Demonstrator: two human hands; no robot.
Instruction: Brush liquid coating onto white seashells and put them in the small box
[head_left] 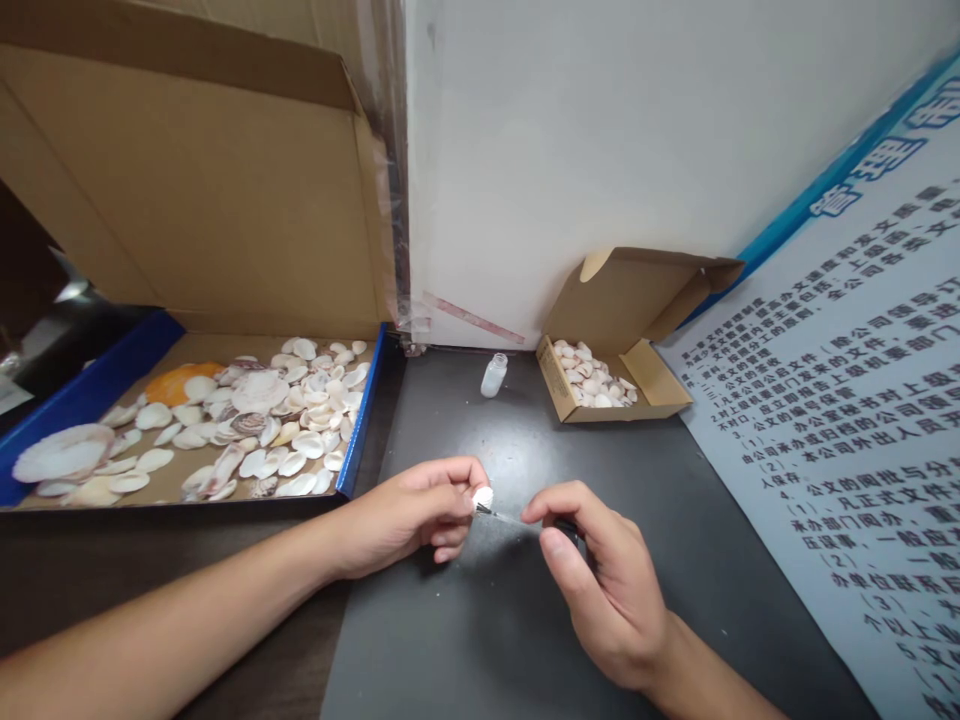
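Observation:
Between thumb and fingers, my left hand (427,510) pinches a small white seashell (484,496) above the dark table. My right hand (600,570) is closed round the black cap of a thin applicator brush (514,519). The brush points left, and its dark tip lies against the shell or very close to it; which of these I cannot tell. Behind my hands a small bottle (493,376) stands uncapped, with whitish or clear contents.
An open blue-edged cardboard box (362,410) on the left holds many loose shells. At the back right, a smaller open cardboard box (559,385) contains small pale shells. A white wall (600,130) rises behind the table (420,640); a printed sheet (840,400) borders the right.

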